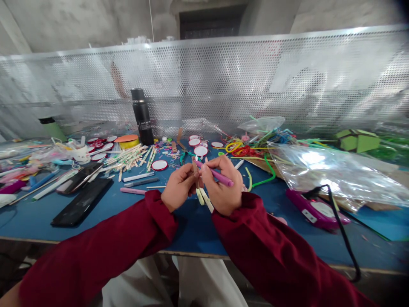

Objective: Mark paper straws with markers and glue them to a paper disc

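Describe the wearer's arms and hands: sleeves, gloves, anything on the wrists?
Both arms wear long, loose sleeves of dark red fabric, plain with no print or markings, the left sleeve and right sleeve each ending at the wrist in a soft bunched cuff. The left hand and right hand are bare: no gloves. No watch, ring or band visible.

purple pen [217, 174] tilted, pale sticks [204, 199] below
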{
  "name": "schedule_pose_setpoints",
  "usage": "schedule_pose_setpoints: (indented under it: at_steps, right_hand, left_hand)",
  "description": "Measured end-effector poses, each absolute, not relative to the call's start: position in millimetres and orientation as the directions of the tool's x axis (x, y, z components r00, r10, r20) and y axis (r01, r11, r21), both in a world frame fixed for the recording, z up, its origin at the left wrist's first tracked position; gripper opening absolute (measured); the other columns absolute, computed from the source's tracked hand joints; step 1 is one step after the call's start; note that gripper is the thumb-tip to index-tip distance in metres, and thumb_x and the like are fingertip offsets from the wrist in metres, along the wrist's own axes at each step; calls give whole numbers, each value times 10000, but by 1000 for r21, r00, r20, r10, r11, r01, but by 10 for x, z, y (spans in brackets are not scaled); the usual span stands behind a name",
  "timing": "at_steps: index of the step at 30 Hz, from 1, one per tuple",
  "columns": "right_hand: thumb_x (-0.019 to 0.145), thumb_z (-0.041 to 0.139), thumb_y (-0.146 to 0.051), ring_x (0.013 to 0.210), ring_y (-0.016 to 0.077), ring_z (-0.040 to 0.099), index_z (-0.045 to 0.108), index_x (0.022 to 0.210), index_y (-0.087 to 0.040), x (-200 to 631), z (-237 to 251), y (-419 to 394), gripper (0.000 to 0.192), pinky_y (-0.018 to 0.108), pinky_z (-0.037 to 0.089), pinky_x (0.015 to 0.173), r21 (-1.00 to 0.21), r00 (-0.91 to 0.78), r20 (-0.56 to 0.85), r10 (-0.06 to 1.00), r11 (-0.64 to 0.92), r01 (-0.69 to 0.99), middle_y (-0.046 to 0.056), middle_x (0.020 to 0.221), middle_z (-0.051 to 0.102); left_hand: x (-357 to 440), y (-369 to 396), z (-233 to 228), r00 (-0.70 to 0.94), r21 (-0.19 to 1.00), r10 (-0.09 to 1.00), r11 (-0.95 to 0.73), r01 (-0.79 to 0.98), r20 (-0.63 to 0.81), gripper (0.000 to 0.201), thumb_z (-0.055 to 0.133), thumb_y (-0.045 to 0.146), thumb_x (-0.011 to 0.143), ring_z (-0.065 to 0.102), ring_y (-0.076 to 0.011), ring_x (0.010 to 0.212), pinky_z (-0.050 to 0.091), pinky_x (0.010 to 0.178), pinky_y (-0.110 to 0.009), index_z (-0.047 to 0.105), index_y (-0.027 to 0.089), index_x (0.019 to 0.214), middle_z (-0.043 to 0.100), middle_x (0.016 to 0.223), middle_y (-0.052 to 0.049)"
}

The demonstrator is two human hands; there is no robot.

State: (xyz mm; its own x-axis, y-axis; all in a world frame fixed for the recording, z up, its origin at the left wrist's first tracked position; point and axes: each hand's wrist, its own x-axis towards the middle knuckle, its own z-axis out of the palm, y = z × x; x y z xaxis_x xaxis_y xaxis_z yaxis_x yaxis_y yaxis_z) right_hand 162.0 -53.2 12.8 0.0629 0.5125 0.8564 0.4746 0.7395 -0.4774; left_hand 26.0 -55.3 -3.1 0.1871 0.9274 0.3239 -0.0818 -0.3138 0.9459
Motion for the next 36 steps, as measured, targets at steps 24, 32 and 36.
schedule_pose_setpoints:
  at_steps: [24,32,36]
  right_hand:
    - [876,597,-262,649,149,605,576,778,-224,1626,137,-537,108,288,433,627,-482,62,855,515,746,460,-13,714,659]
    - [885,596,-267,664,151,619,579,784,-220,1625,128,-523,112,286,437,627,-488,58,853,518,754,439,-6,729,673]
    - [879,602,-263,666,152,623,572,766,-220,1621,132,-531,125,286,441,628,-498,67,848,526,747,440,-6,722,672]
  left_hand:
    - [266,-570,-21,202,944,922,-322,-71,329,313,635,466,869,460,-70,443,311,406,-209,527,181,801,597,635,34]
    - [271,-568,-21,197,949,928,-310,-63,317,292,630,448,871,452,-65,435,307,404,-206,531,180,814,595,629,38]
    - [271,-569,-27,200,947,926,-315,-58,320,290,621,445,878,451,-67,439,306,404,-206,524,182,803,594,628,36]
